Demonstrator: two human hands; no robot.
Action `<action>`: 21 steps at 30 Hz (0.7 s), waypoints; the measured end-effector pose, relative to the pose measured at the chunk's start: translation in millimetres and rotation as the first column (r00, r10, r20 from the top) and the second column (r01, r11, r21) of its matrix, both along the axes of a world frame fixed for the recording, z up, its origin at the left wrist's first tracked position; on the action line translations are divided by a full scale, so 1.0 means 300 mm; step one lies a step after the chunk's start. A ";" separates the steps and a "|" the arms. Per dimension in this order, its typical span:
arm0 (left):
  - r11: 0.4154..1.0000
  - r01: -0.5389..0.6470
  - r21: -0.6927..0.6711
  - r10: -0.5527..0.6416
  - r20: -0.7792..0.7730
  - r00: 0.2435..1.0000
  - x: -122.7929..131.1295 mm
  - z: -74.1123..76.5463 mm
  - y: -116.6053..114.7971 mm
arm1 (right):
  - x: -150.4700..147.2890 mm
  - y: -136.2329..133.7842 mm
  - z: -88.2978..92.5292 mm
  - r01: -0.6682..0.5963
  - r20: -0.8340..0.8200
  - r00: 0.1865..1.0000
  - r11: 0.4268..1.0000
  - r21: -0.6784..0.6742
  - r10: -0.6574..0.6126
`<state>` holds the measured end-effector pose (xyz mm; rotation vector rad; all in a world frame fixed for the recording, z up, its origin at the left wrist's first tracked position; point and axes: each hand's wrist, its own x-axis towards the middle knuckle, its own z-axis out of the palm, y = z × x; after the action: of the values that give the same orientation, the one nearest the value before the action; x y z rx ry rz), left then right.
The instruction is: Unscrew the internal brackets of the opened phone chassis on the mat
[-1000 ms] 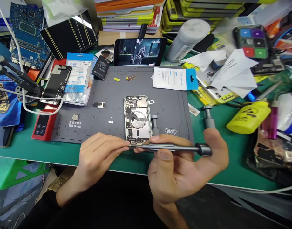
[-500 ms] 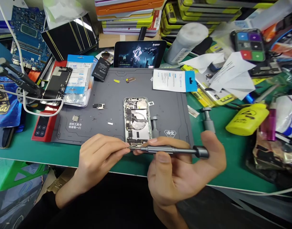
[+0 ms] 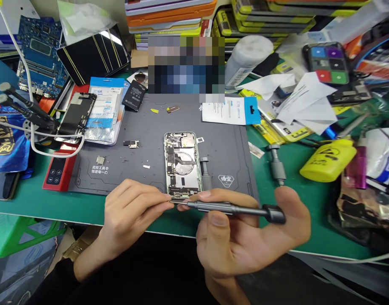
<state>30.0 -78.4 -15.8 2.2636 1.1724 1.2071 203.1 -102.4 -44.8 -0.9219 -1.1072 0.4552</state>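
Observation:
An opened phone body [image 3: 184, 163], with its inner boards and a round coil showing, lies upright on the dark grey work mat [image 3: 95, 180]. My right hand [image 3: 245, 237] grips a slim dark screwdriver [image 3: 226, 208], thumb and fingers around the shaft, with the round end cap resting near the base of the forefinger and thumb. The thin bit points left along the phone's bottom edge. My left hand [image 3: 127, 214] is closed in a pinch at the bit's tip, by the phone's lower left corner. Whatever sits between those fingertips is hidden.
Small parts, including a camera-like module [image 3: 131, 144], are scattered left of the phone. A battery [image 3: 134, 95] lies at the mat's back. A second screwdriver [image 3: 276, 164] stands on the right near a yellow bottle [image 3: 327, 160]. A red device [image 3: 58, 174] sits on the left.
The end of the screwdriver's handle and my right hand have shifted slightly right and down. My left hand keeps its pinch. The view has tilted a little.

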 end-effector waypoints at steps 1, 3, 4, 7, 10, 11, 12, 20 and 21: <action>1.000 0.001 -0.002 -0.001 -0.003 1.000 -0.001 -0.001 0.000 | 0.001 -0.001 0.000 0.004 0.005 1.000 1.000 0.002 -0.004; 1.000 0.002 -0.003 -0.002 -0.009 1.000 -0.003 -0.002 -0.001 | 0.003 -0.001 0.000 0.008 0.009 1.000 1.000 0.006 -0.008; 1.000 0.006 -0.004 -0.006 -0.012 1.000 -0.004 -0.003 -0.001 | 0.003 -0.001 0.000 0.006 0.010 1.000 1.000 0.006 -0.006; 1.000 0.016 -0.006 -0.016 -0.020 1.000 -0.004 -0.004 -0.002 | 0.003 -0.001 0.000 0.007 0.023 1.000 1.000 0.006 -0.007; 1.000 0.011 -0.011 -0.011 -0.026 1.000 -0.002 -0.003 -0.002 | 0.001 -0.001 -0.001 0.007 0.015 1.000 1.000 -0.017 -0.007; 1.000 0.008 -0.011 -0.009 -0.026 1.000 -0.002 -0.003 -0.002 | 0.001 -0.002 -0.001 0.003 0.011 1.000 1.000 -0.026 -0.002; 1.000 0.006 -0.011 -0.006 -0.026 1.000 -0.002 -0.003 -0.002 | 0.000 -0.002 -0.001 0.001 0.007 1.000 1.000 -0.031 0.000; 1.000 0.007 -0.019 -0.007 -0.035 0.999 -0.005 -0.008 -0.002 | 0.003 -0.005 -0.008 0.014 0.066 0.998 1.000 -0.021 -0.013; 1.000 0.005 -0.015 -0.006 -0.041 0.999 -0.005 -0.009 -0.002 | 0.005 -0.005 -0.012 0.024 0.086 0.996 1.000 -0.007 -0.024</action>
<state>28.3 -79.1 -18.5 2.2899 1.1852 1.1510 204.5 -104.0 -48.2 -0.9682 -1.1715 0.4039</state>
